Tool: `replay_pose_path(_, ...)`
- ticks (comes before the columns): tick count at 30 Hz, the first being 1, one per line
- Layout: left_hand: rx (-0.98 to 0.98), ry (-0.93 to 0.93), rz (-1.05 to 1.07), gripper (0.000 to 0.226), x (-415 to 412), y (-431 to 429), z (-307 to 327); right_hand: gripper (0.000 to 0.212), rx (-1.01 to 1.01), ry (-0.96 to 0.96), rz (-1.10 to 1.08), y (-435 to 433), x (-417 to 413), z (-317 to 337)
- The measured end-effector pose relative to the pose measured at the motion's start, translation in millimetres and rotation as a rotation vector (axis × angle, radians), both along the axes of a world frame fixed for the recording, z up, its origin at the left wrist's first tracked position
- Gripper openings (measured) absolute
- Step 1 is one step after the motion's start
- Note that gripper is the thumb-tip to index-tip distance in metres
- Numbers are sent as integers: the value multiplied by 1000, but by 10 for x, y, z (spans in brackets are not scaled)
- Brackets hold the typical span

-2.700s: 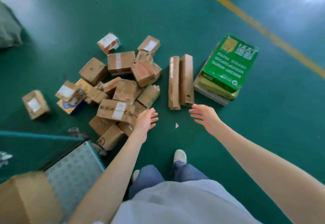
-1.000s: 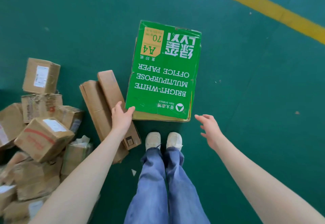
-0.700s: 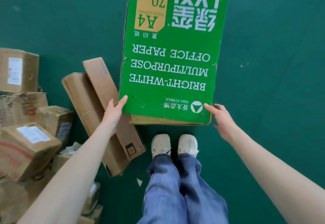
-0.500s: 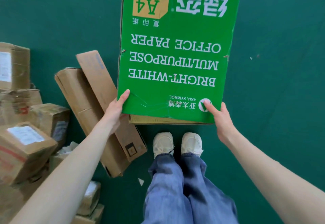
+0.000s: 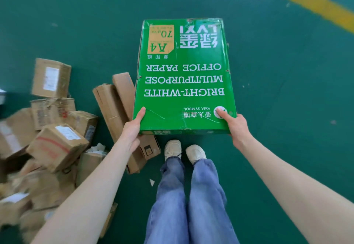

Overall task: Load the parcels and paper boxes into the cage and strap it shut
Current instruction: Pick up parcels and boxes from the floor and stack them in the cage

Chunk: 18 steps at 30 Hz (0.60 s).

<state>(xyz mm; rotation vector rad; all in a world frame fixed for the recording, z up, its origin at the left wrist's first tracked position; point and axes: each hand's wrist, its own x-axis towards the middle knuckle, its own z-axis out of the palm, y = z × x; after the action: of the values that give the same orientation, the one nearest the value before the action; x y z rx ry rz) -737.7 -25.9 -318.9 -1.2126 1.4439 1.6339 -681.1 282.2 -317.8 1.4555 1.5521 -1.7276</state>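
Nearest, your jeans (image 5: 191,201) and two white shoes (image 5: 183,151) stand on the green floor (image 5: 287,109); a small white scrap (image 5: 152,182) lies just left of your legs. Both bare forearms reach forward. Your left hand (image 5: 134,128) grips the paper box (image 5: 183,83) at its near left corner, thumb on top, fingers hidden below. Your right hand (image 5: 234,127) grips the near right corner the same way, thumb on the top face by the round logo. The box is green, flat side up, print upside down to you: "BRIGHT-WHITE MULTIPURPOSE OFFICE PAPER", "A4", "70". It sits over your toes; whether it is clear of the floor you cannot tell. Left of it, two long brown cartons (image 5: 122,117) lie side by side on the floor, the box's left edge overlapping them in view. Further left, a loose pile of brown parcels (image 5: 51,128) with white labels, some blurred, one with red tape. Far right top, a yellow line (image 5: 306,0) crosses the floor. The cage is out of view.
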Motion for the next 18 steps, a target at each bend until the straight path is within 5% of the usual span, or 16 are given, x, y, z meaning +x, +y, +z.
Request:
replay_pose_path(5,-20,4,111,56,317,75,1157,106,30,19,133,-5,-46,917)
replay_pose_path(8,-35,19,206,63,598,60,1556,110,31,36,232,-26,6,1289)
replay_pose_path(12,-44,72,359,132,1085,-100,1781,115,39,48,388,-133,61,1713)
replay_pose_path(13,-47,74,381,130,1198,-123,1904,115,39,49,425,-195,83,1793)
replay_pose_path(16,-48,120,524,77,1575,-263,2296,129,26,72,561,-447,74,1965)
replay_pose_path(18,-83,125,619,106,1857,-387,2424,141,18,87,669,-685,71,2042)
